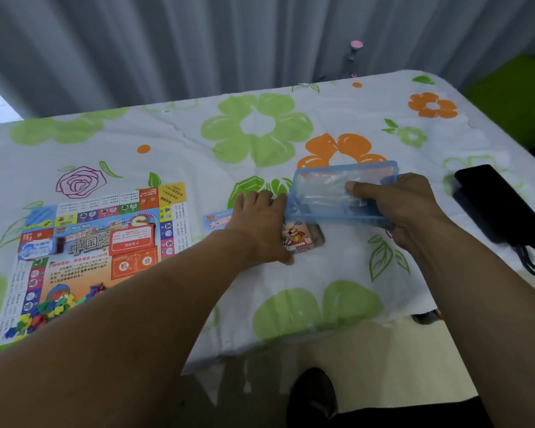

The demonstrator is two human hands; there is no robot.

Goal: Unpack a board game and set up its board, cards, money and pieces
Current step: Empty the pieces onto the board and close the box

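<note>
Blue translucent plastic box [340, 193], clamped in the right hand [405, 208], hovers just above the printed card pack [301, 240]; the left hand [260, 230] lies flat on that pack

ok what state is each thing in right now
game board: unfolded, flat on the cloth
red cards: laid on the board
coloured pieces: heaped on the board's near corner
blue plastic box: lifted, tilted, gripped by the right hand
printed pack: lying on the cloth
left hand: palm down, touching the pack
black device: lying flat, dark
</note>
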